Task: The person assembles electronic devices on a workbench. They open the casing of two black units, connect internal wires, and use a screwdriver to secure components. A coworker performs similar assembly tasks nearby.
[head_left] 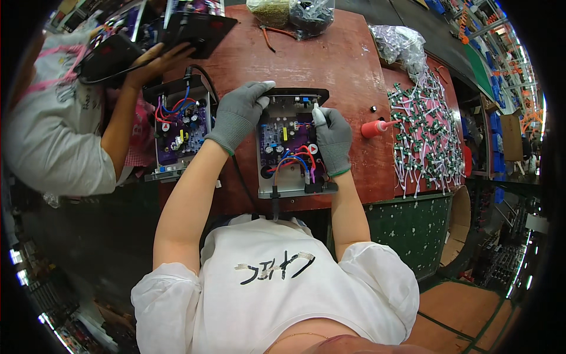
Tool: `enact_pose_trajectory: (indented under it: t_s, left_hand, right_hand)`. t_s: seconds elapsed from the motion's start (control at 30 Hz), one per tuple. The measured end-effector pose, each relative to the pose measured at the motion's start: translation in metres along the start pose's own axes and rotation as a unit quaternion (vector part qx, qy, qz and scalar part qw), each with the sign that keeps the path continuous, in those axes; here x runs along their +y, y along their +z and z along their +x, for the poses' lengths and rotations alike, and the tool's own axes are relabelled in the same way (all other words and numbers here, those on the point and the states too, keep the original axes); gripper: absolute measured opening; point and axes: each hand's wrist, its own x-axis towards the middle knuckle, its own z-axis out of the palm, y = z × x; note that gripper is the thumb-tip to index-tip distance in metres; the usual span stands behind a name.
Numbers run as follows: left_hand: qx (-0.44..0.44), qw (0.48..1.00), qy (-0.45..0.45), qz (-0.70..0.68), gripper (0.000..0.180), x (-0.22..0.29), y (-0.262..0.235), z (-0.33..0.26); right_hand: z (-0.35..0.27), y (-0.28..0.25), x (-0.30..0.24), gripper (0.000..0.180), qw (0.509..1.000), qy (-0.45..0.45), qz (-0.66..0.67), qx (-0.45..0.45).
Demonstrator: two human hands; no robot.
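On the red table before me lies an opened metal case (pixel 286 192) with a purple circuit board (pixel 283 138), blue, red and purple wires, and a black end panel (pixel 295 92) at its far side. My left hand (pixel 242 115), in a grey glove with white fingertips, grips the left end of that panel. My right hand (pixel 335 138), gloved the same way, is closed with its fingertips at the panel's inner right side. Whatever those fingers pinch there is hidden. A black cable (pixel 275 203) leaves the case's near edge.
At left stands a similar open case (pixel 180 127); beyond it a co-worker's hand (pixel 156 62) holds another black-panelled unit (pixel 197 35). A red bottle (pixel 372 128) lies right of my hand. Farther right are many small wired boards (pixel 427 138) and a plastic bag (pixel 401 44).
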Motion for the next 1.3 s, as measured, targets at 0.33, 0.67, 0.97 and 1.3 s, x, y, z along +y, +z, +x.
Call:
enact_pose_trajectory:
  t_s: [0.33,0.67,0.97,1.3]
  left_hand:
    - [-0.032,0.999,-0.019,-0.017,0.034,0.006,-0.007,0.001]
    - [-0.005,0.953,0.165,0.253,0.036,0.038,-0.008,0.010]
    - [-0.071,0.979,0.139,0.131,0.044,0.031,-0.008,0.018]
    - [-0.080,0.956,0.164,0.229,0.041,0.031,-0.001,0.021]
  right_hand:
    - [0.003,0.006,0.016,0.026,1.000,-0.001,0.009,-0.003]
    - [0.001,0.001,0.007,0.028,0.999,-0.001,0.045,-0.006]
    - [-0.002,0.001,0.004,0.024,0.996,0.017,0.084,-0.021]
    - [-0.005,-0.001,-0.003,0.023,0.995,0.026,0.093,-0.024]
